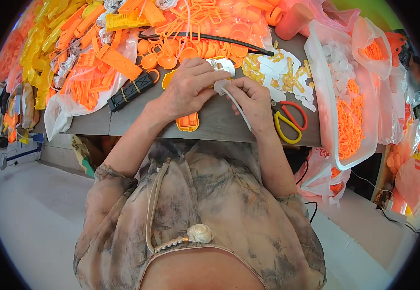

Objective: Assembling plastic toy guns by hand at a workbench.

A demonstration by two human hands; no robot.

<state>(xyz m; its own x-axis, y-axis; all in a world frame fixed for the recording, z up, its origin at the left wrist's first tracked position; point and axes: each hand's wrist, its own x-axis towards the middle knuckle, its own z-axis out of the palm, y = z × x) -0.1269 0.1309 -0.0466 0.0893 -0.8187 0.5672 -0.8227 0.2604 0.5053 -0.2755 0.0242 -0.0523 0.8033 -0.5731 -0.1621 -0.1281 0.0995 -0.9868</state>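
Note:
My left hand (190, 88) is curled over a yellow-and-orange plastic casing (187, 123) at the table's front, index finger stretched to the right. Most of the casing is hidden under the palm; a white cylindrical part (226, 65) shows just beyond the fingers. Close beside it, my right hand (254, 100) pinches a translucent white strip with a round end (221, 87). The round end is by my left fingertips, and the strip's tail hangs toward the table edge. Scissors with red and yellow handles (288, 126) lie right of my right hand.
White and gold paper pieces (287, 72) lie at the right. Beyond stands a clear bin (338, 166) of orange rings and translucent pieces. A black block with a band (131, 92) lies left. Orange parts (86, 79) heap at left and back; a black strap (210, 37) crosses them.

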